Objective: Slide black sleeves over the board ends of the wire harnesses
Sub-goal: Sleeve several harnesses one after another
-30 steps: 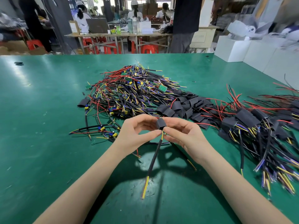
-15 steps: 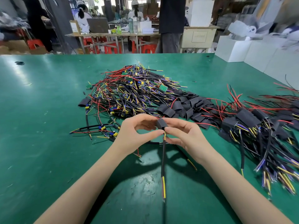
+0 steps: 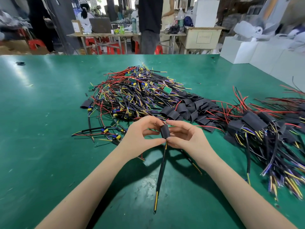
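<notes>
A black sleeve (image 3: 165,131) stands upright between my two hands above the green table (image 3: 41,129). My left hand (image 3: 142,134) pinches its lower left side with thumb and fingers. My right hand (image 3: 186,138) pinches it from the right. A small green board edge (image 3: 168,125) peeks out at the sleeve's top. The harness's black cable (image 3: 160,171) with yellow wire tips hangs down from the sleeve toward me.
A heap of bare harnesses (image 3: 137,95) lies behind my hands. Loose black sleeves (image 3: 191,108) are piled to its right. Sleeved harnesses (image 3: 264,129) lie at the right. White boxes (image 3: 257,52) stand at the far right edge.
The hanging cable has swung from slanting left to nearly straight down. The sleeve now stands taller between my fingers, covering more of the board. Both hands stayed in place.
</notes>
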A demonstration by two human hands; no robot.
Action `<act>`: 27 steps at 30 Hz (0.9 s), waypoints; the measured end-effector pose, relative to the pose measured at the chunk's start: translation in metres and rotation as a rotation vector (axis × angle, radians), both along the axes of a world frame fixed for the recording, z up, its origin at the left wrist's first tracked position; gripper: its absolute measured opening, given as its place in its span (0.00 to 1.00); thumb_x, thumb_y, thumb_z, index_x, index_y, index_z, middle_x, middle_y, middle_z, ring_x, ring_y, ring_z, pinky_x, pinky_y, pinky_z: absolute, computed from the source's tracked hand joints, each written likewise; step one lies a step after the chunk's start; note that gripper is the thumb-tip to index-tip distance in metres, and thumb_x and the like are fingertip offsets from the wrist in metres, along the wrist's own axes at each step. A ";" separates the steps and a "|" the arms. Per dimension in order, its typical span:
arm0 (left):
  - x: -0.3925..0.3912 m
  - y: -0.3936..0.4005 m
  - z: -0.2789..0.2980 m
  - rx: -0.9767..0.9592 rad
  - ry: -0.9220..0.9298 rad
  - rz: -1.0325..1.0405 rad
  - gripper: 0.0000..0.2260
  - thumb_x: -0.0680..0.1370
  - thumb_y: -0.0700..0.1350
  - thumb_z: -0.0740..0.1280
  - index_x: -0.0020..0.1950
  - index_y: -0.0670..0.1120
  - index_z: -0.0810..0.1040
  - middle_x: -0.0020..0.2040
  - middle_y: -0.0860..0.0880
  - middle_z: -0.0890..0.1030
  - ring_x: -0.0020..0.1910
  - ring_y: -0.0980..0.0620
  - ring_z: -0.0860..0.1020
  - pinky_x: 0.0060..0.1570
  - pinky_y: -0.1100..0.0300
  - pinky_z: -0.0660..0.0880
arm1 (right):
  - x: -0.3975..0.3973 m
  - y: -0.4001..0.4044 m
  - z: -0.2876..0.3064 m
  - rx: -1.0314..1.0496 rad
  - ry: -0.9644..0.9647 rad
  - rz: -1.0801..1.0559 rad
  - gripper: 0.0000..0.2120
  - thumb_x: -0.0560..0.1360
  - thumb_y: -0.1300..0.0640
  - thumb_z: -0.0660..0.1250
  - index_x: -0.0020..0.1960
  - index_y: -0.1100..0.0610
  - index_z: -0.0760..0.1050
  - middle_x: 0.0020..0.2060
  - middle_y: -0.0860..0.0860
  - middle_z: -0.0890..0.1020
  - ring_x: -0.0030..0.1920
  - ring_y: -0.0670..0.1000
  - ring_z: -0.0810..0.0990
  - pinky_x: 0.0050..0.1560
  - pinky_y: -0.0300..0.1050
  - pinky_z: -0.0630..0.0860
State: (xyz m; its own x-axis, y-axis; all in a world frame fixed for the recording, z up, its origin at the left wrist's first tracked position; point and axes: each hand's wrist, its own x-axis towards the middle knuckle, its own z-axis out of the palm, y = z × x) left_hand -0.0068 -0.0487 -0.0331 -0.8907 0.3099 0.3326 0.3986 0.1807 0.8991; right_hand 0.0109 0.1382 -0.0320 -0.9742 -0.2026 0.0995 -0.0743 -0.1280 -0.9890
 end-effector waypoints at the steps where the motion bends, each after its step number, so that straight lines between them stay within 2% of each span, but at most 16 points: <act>1: -0.001 0.000 -0.001 0.012 -0.014 0.007 0.18 0.67 0.33 0.78 0.53 0.43 0.78 0.51 0.45 0.82 0.51 0.48 0.82 0.54 0.59 0.78 | 0.000 0.000 0.000 0.013 0.021 -0.007 0.21 0.71 0.74 0.68 0.60 0.57 0.77 0.48 0.58 0.83 0.45 0.50 0.82 0.43 0.41 0.80; 7: -0.003 -0.003 -0.004 0.026 -0.050 0.031 0.17 0.65 0.34 0.80 0.47 0.41 0.76 0.49 0.38 0.82 0.48 0.43 0.83 0.54 0.52 0.80 | 0.003 -0.004 0.001 0.089 0.089 -0.001 0.17 0.75 0.74 0.63 0.54 0.56 0.79 0.47 0.54 0.84 0.46 0.47 0.83 0.44 0.40 0.80; 10: -0.003 -0.003 -0.002 0.014 -0.039 0.022 0.16 0.66 0.34 0.79 0.46 0.42 0.75 0.48 0.38 0.81 0.48 0.43 0.82 0.53 0.53 0.80 | 0.003 -0.004 0.002 0.085 0.068 -0.015 0.14 0.76 0.73 0.62 0.55 0.59 0.79 0.46 0.51 0.84 0.44 0.44 0.82 0.42 0.37 0.79; 14: -0.002 -0.006 0.003 0.009 -0.049 -0.026 0.12 0.70 0.30 0.75 0.49 0.38 0.76 0.48 0.38 0.81 0.46 0.51 0.81 0.50 0.61 0.78 | 0.002 0.000 0.004 0.021 0.017 -0.022 0.12 0.77 0.70 0.62 0.57 0.62 0.79 0.49 0.54 0.84 0.45 0.45 0.81 0.42 0.37 0.79; 18: -0.001 -0.005 0.004 -0.028 0.006 0.007 0.11 0.71 0.31 0.74 0.48 0.41 0.76 0.46 0.39 0.80 0.43 0.53 0.80 0.48 0.61 0.78 | 0.002 0.001 0.003 -0.031 -0.037 -0.002 0.12 0.77 0.69 0.62 0.56 0.62 0.79 0.50 0.54 0.84 0.45 0.45 0.81 0.42 0.38 0.79; 22: -0.002 -0.006 0.002 -0.121 0.100 0.003 0.10 0.71 0.33 0.74 0.47 0.41 0.76 0.48 0.42 0.78 0.45 0.49 0.79 0.49 0.53 0.79 | 0.003 0.002 0.001 -0.059 -0.078 0.012 0.12 0.77 0.70 0.62 0.54 0.59 0.80 0.47 0.52 0.85 0.45 0.45 0.81 0.41 0.37 0.79; 25: -0.002 -0.009 0.001 -0.194 0.183 -0.007 0.09 0.71 0.38 0.74 0.46 0.42 0.76 0.48 0.49 0.76 0.47 0.50 0.77 0.47 0.49 0.78 | 0.002 0.002 -0.002 -0.041 -0.095 0.015 0.12 0.77 0.70 0.63 0.54 0.60 0.80 0.48 0.53 0.85 0.46 0.47 0.82 0.41 0.36 0.78; 27: -0.002 -0.010 0.001 -0.234 0.210 -0.011 0.09 0.71 0.39 0.74 0.44 0.41 0.75 0.48 0.49 0.76 0.49 0.50 0.76 0.48 0.48 0.78 | 0.002 0.001 -0.002 -0.021 -0.093 0.013 0.11 0.76 0.70 0.63 0.52 0.59 0.81 0.47 0.53 0.85 0.46 0.47 0.82 0.40 0.36 0.78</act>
